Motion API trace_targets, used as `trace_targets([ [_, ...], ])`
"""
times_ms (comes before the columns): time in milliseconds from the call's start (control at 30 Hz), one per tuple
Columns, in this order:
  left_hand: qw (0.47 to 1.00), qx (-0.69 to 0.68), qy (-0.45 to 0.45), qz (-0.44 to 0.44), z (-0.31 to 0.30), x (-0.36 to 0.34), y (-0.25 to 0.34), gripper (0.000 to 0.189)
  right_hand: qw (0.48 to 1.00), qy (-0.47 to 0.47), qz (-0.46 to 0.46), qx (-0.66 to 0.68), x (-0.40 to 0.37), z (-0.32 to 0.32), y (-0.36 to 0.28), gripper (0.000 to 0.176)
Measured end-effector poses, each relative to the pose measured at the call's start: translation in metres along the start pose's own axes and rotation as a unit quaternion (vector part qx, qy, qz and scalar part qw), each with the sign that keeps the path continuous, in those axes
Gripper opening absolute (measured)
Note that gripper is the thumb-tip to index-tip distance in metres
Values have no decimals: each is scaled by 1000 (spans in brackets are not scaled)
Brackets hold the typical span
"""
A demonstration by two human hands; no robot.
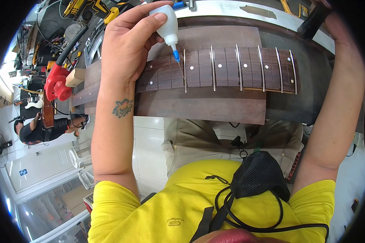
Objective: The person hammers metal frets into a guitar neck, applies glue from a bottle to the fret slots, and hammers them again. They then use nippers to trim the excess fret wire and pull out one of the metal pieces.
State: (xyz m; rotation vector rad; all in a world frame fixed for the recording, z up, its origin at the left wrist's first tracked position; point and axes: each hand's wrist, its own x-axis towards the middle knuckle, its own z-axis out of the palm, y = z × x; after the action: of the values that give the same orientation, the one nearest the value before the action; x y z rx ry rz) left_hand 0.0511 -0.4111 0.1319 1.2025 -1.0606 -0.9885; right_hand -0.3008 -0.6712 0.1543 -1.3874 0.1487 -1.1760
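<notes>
My left hand [136, 34] is closed around a white squeeze bottle [168, 26], tilted downward. Its blue tip [176, 56] carries a thin needle that reaches a fret wire [185, 77] on the dark wooden guitar fretboard [227, 81]. Several metal frets stand across the fretboard's right part, some with ends past its edges; round white dots mark its face. At the far upper right, my right hand [334, 18] is in shadow, its fingers closed at a black, handle-like object [314, 21] that I cannot identify.
Flat brown boards [207, 107] lie under the fretboard. A red blower [60, 83] stands at left beside a wooden block [75, 77]. Yellow-black power tools [87, 10] crowd the upper left. Another person [42, 129] is in the background, near a white guitar [33, 100].
</notes>
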Motion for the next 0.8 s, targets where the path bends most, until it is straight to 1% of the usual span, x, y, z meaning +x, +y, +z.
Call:
trace_targets([
  [33,1000,-4,19,4,2,0,0,29,994,-105,40,-5,32,-85,8,56],
  [67,1000,-4,20,5,3,0,0,29,976,-205,75,-18,62,-167,16,56],
  [133,999,-2,33,12,4,0,-1,29,1000,-11,0,-6,0,-2,0,55],
  [167,999,-2,33,12,5,0,-1,29,996,84,-37,-10,-33,88,-9,55],
  [267,999,-7,43,19,7,-2,3,28,996,80,-41,-13,-33,87,-8,54],
  [300,1000,-10,18,3,8,-5,9,28,998,-36,-43,-36,-5,4,6,54],
  [333,1000,-13,-6,-13,7,-6,12,27,985,-158,-49,-57,22,-77,21,55],
  [367,1000,-13,-6,-13,7,-5,10,27,958,-271,-57,-73,49,-156,34,55],
  [400,1000,-1,20,-1,8,-3,5,27,985,-159,-51,-42,24,-86,24,55],
  [433,999,12,46,12,7,-1,2,26,998,-38,-52,-6,-2,-7,12,54],
  [467,999,12,46,12,6,-1,2,26,995,77,-58,28,-29,74,0,54],
  [567,999,17,33,9,3,1,1,27,996,85,-35,4,-33,89,-9,53],
  [633,998,12,57,23,6,2,0,27,996,85,-34,3,-34,89,-9,53],
  [700,998,20,55,17,8,1,6,27,996,85,-32,1,-33,85,-6,53],
  [767,998,27,53,11,9,1,7,27,996,52,-68,27,-30,77,1,53],
  [800,998,24,55,14,8,2,6,27,996,52,-68,28,-30,77,1,53],
])
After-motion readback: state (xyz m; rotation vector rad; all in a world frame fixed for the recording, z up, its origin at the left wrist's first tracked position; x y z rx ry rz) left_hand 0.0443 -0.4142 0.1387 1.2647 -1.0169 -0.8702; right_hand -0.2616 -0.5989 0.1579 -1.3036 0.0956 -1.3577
